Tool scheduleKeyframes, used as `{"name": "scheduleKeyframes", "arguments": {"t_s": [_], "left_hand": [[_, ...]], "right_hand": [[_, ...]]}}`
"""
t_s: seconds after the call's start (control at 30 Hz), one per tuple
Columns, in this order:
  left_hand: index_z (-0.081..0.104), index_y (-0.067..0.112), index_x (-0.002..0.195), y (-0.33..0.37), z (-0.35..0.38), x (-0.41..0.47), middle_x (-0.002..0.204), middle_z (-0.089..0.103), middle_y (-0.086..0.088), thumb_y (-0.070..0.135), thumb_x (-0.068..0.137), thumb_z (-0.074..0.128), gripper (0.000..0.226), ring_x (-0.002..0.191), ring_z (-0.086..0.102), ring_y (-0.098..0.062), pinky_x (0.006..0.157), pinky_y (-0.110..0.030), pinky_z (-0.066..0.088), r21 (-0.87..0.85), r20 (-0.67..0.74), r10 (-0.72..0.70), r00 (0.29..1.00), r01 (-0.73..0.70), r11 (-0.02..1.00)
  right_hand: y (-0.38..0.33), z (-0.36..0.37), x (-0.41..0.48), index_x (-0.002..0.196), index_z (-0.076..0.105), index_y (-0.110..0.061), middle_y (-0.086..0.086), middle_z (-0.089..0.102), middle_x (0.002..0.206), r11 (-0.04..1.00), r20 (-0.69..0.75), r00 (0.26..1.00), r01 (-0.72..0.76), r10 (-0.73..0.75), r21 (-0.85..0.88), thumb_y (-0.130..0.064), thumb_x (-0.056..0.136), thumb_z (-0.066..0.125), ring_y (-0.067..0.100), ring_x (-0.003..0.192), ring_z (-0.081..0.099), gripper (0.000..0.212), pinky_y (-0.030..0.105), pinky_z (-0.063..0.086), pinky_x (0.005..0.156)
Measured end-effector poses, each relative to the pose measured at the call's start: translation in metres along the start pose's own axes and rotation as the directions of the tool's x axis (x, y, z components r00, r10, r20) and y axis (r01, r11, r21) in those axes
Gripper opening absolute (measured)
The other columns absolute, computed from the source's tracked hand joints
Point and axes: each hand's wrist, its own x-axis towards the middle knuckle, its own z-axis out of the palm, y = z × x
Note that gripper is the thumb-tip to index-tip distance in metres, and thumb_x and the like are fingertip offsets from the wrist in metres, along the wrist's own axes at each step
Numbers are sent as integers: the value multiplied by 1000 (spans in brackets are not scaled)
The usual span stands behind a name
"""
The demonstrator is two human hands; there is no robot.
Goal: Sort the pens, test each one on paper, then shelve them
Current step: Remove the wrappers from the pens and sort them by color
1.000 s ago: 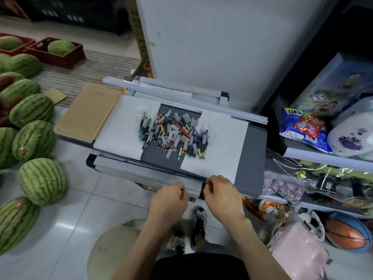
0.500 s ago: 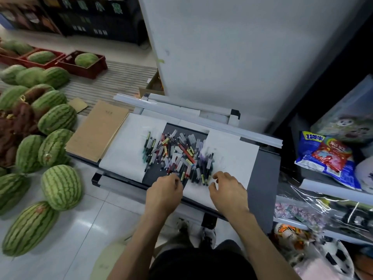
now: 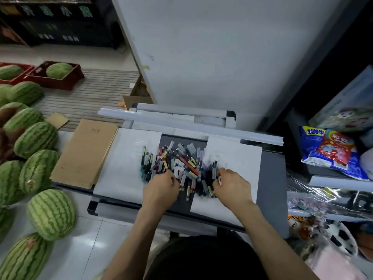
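Note:
A heap of several mixed pens (image 3: 177,164) lies on the dark grey table (image 3: 272,188) between two white paper sheets, a left sheet (image 3: 125,168) and a right sheet (image 3: 238,156). My left hand (image 3: 161,188) sits at the heap's near edge with its fingers curled into the pens; whether it holds one is hidden. My right hand (image 3: 232,184) is at the heap's right side. Its thumb and forefinger close around dark pens lying on the right sheet's edge.
A stack of brown envelopes (image 3: 84,154) lies left of the papers. Several watermelons (image 3: 51,214) crowd the floor at left. White rails (image 3: 181,120) and a tall white panel (image 3: 201,57) stand behind the table. Shelves with snack bags (image 3: 331,150) are at right.
Both hands have moved forward from the table's near edge into the pen heap. The camera has come closer over the table.

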Motion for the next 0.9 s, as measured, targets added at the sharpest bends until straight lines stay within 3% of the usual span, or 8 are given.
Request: {"name": "scheduleKeyframes", "arguments": {"t_s": [0.13,0.3,0.47,0.6,0.77,0.9], "left_hand": [[65,28,101,-18,-7,23,91,69,7,33,99,46,20,80,62,-19,74,-34,53,15,24,42,999,-43,999],[67,29,106,-40,-16,46,96,70,5,31,96,50,20,87,64,-24,78,-35,53,15,38,46,998,-46,999],[64,31,112,-66,-21,58,94,63,8,29,97,54,18,87,57,-21,75,-33,46,-33,40,24,999,-23,999],[65,34,111,-82,-18,64,102,68,5,32,96,54,19,88,61,-21,78,-35,53,-62,63,-13,998,17,998],[66,36,108,-91,-16,65,100,70,6,36,94,54,19,86,63,-20,74,-35,54,-136,91,-32,995,44,990],[68,37,103,-92,-15,62,96,70,9,35,93,52,19,84,64,-17,79,-37,58,-210,117,-19,993,43,977]], "right_hand": [[-15,2,5,96,52,-19,-2,58,91,998,-29,998,-61,62,7,-28,98,47,23,78,52,11,33,37,66],[-35,7,11,102,57,-20,0,65,100,997,-17,996,-83,83,7,-32,99,50,25,84,57,14,33,43,69],[-61,17,20,117,59,-17,2,64,116,996,-53,997,56,-59,-63,-34,102,48,25,105,63,25,35,50,78],[-81,23,33,122,57,-15,4,63,121,980,-36,989,135,-141,-144,-32,101,51,28,110,62,28,38,53,87],[-95,29,45,127,56,-11,7,63,123,948,11,989,141,-144,-287,-21,99,53,28,111,63,30,39,52,88],[-92,34,48,125,58,-12,6,65,121,945,29,993,119,-116,-306,-17,97,54,29,108,66,28,38,52,87]]}}
